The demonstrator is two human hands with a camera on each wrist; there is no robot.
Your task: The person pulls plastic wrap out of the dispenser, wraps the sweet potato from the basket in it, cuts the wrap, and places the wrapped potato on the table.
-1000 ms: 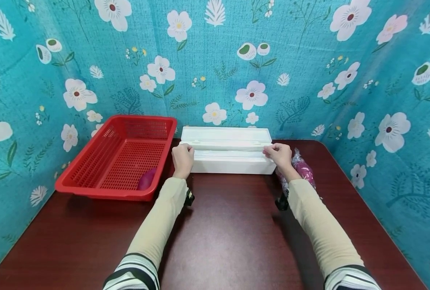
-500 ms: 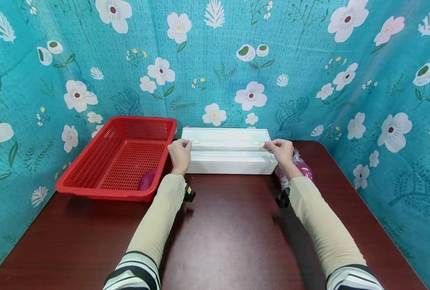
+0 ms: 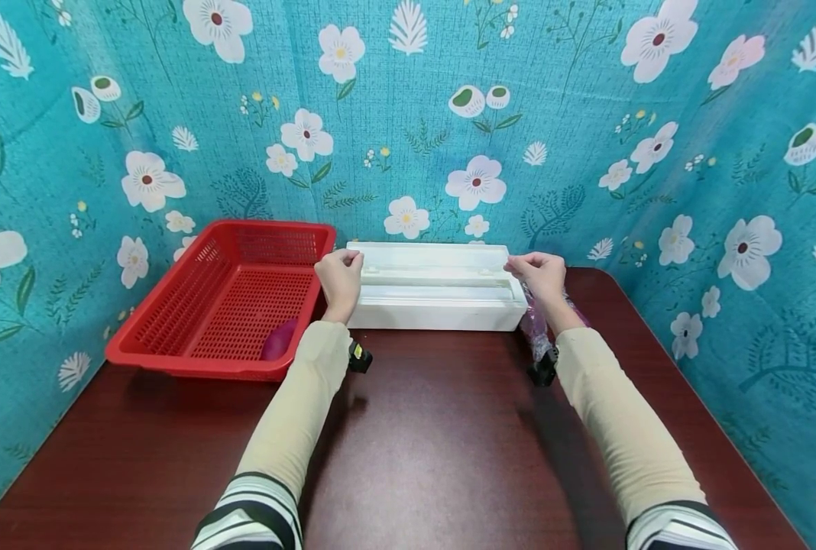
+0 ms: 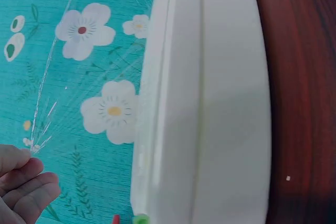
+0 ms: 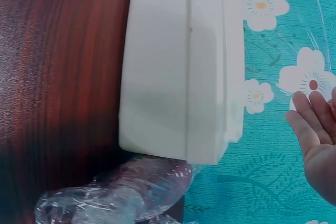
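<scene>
A long white cling film dispenser point(image 3: 435, 317) stands at the back of the table with its lid point(image 3: 429, 253) raised. Clear cling film point(image 4: 48, 66) stretches up from it, its edge drawn tight in the left wrist view. My left hand point(image 3: 340, 281) pinches one corner of that film between thumb and forefinger, above the dispenser's left end. Above the right end, my right hand point(image 3: 544, 279) pinches the opposite corner. In the right wrist view its thumb and forefinger are cut off by the frame edge, while the other fingers point(image 5: 310, 116) show.
To the left sits a red plastic basket point(image 3: 198, 366) with a smooth purple item point(image 3: 280, 340) in its near corner. A purplish bundle in clear film point(image 5: 118, 195) lies against the dispenser's right end. A floral curtain point(image 3: 408, 114) hangs behind the table point(image 3: 435, 443).
Both hands have risen from the dispenser's opening, lifting the film's edge upward. The dispenser and basket have stayed in place.
</scene>
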